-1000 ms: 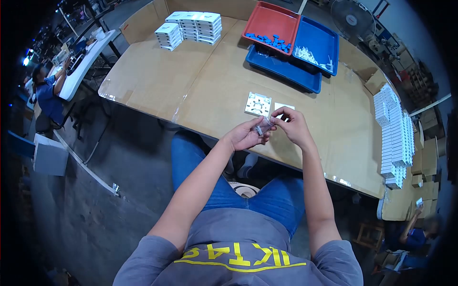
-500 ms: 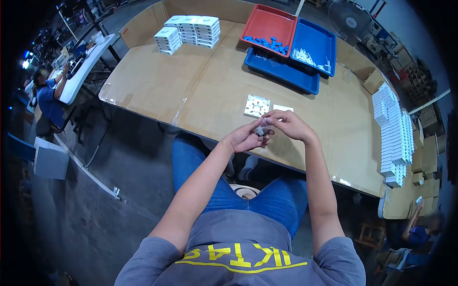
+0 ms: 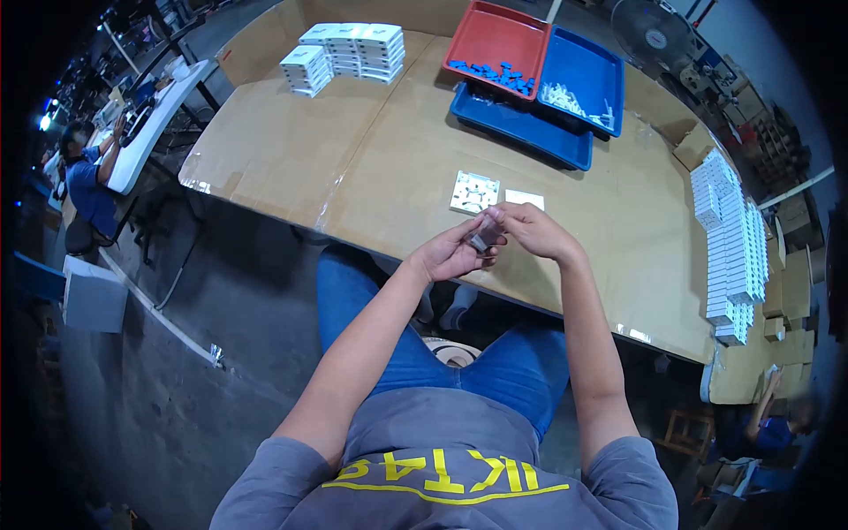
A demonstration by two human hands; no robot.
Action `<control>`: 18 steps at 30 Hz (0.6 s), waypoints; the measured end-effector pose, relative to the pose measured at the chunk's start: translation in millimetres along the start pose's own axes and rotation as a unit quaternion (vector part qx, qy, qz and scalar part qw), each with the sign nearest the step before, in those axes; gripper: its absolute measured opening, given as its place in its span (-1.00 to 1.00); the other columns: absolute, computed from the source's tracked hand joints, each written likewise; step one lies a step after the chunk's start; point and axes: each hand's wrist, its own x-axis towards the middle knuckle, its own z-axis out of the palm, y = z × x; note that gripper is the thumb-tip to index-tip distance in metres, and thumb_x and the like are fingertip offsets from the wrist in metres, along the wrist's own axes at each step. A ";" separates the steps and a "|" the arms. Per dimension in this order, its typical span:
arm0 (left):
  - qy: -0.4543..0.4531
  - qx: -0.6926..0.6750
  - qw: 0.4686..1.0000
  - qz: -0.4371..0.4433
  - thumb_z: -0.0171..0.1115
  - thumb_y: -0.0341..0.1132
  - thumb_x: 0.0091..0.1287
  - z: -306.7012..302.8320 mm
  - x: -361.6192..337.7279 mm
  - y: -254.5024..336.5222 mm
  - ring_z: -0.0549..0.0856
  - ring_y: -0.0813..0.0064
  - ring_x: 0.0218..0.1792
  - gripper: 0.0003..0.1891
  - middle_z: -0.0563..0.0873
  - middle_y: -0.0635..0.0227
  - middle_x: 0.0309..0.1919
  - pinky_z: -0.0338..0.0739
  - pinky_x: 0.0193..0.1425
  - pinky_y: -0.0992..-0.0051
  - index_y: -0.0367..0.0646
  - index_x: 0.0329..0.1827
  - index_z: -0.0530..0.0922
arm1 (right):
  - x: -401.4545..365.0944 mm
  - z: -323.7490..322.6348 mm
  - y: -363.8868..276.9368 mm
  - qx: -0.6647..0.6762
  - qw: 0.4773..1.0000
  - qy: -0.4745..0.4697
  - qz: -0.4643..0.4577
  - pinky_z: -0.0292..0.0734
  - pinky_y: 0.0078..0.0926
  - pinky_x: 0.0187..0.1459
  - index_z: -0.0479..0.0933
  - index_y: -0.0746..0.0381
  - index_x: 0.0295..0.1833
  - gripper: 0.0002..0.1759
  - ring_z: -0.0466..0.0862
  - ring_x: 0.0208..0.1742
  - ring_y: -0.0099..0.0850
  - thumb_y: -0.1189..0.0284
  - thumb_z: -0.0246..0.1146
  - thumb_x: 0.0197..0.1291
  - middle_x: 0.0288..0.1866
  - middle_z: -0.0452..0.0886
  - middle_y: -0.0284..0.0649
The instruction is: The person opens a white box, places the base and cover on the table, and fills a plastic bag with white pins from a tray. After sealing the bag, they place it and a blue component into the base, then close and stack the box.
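Observation:
Just over the near table edge, my left hand point(image 3: 452, 255) is closed around a small clear plastic bag point(image 3: 483, 237) with something greyish in it, too small to name. The fingers of my right hand point(image 3: 541, 233) pinch the upper end of the same bag. Beyond the hands lies a white square plastic housing point(image 3: 474, 193) with cut-outs and dark spots. To its right is a flat white piece point(image 3: 525, 198), partly covered by my right hand.
A red tray point(image 3: 499, 37) with small blue parts and a blue tray point(image 3: 587, 66) with white parts overlap a lower blue tray point(image 3: 517, 130). White units are stacked far left point(image 3: 380, 50) and far right point(image 3: 729, 256). Other people sit at both sides.
The small bag now shows longer and more upright between my hands. My right fingers have shifted slightly at its upper end. The other things stay put.

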 end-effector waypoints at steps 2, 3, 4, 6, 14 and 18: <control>0.003 0.002 1.000 0.001 0.03 0.04 0.69 -14.6 3.2 -4.9 0.65 0.41 0.03 -0.59 0.72 0.34 0.06 0.53 0.26 0.28 -0.05 0.30 0.56 | 0.7 3.1 6.8 0.030 0.999 -0.030 0.025 0.61 -0.43 0.07 0.67 0.34 0.18 -0.55 0.65 -0.06 -0.49 0.18 0.05 0.71 -0.08 0.77 -0.27; 0.003 0.005 1.000 0.002 0.01 0.04 0.70 -21.1 4.8 -6.7 0.65 0.39 0.03 -0.58 0.71 0.33 0.07 0.52 0.28 0.25 -0.08 0.31 0.55 | 2.1 5.9 8.2 0.019 0.998 -0.048 0.031 0.62 -0.42 0.07 0.68 0.35 0.15 -0.55 0.67 -0.05 -0.48 0.19 0.05 0.71 -0.06 0.78 -0.26; -0.002 0.004 1.000 0.000 0.01 0.05 0.70 -23.0 5.4 -6.1 0.65 0.39 0.03 -0.57 0.71 0.32 0.06 0.52 0.28 0.25 -0.08 0.31 0.55 | 3.6 6.6 7.7 -0.009 0.998 -0.060 -0.020 0.63 -0.41 0.06 0.71 0.36 0.08 -0.53 0.67 -0.06 -0.50 0.18 0.07 0.70 -0.08 0.78 -0.26; -0.009 0.003 1.000 -0.003 0.01 0.05 0.70 -26.3 4.9 -5.9 0.65 0.38 0.03 -0.56 0.71 0.31 0.06 0.51 0.27 0.25 -0.09 0.32 0.54 | 0.5 3.1 -3.6 0.012 0.998 -0.057 0.018 0.64 -0.43 0.09 0.74 0.35 0.04 -0.54 0.69 -0.04 -0.52 0.18 0.09 0.69 -0.07 0.80 -0.26; 0.022 -0.038 0.999 -0.008 -0.05 0.13 0.70 2.4 2.4 1.1 0.68 0.39 -0.04 -0.33 0.73 0.23 0.08 0.60 0.17 0.29 -0.28 0.59 0.34 | 30.4 -92.4 35.4 0.025 0.980 0.195 -0.010 0.65 -0.46 0.02 0.74 0.36 0.04 -0.71 0.75 -0.06 -0.53 0.34 0.26 0.56 -0.12 0.82 -0.25; 0.018 -0.039 0.999 -0.010 -0.06 0.12 0.70 3.1 4.0 1.8 0.67 0.38 -0.03 -0.34 0.70 0.22 0.09 0.61 0.17 0.30 -0.25 0.60 0.34 | 57.6 -178.0 88.4 -0.063 0.937 0.341 -0.038 0.66 -0.43 -0.04 0.74 0.36 -0.02 -0.80 0.78 -0.10 -0.47 0.44 0.33 0.44 -0.18 0.82 -0.20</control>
